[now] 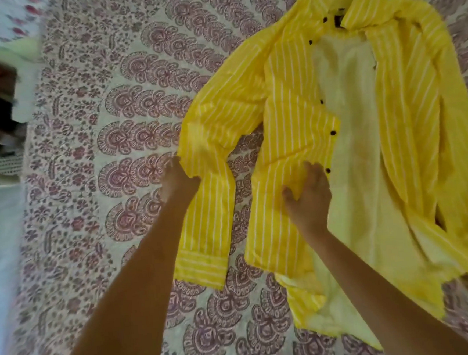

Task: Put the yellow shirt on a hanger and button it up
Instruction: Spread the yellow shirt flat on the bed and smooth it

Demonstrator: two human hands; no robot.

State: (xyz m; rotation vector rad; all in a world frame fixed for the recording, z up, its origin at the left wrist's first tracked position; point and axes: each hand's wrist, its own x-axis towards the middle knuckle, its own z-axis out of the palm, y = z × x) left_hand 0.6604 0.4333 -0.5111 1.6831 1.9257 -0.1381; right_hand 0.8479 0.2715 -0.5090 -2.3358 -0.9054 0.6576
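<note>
The yellow striped shirt (290,89) lies unbuttoned, lining up, on a paisley bedspread (106,137) in the right half of the frame. The right hand (310,199) presses flat, fingers spread, on the front panel beside the black buttons (333,133). The left hand (177,181) meets the sleeve (210,212) at its fold at centre frame; its fingertips are hidden, so its grip cannot be told.

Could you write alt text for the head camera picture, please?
A yellow striped shirt lies unbuttoned and open on a patterned bedspread. The person's right hand presses flat on its front panel; the left hand touches a folded sleeve. No hanger shows.
</note>
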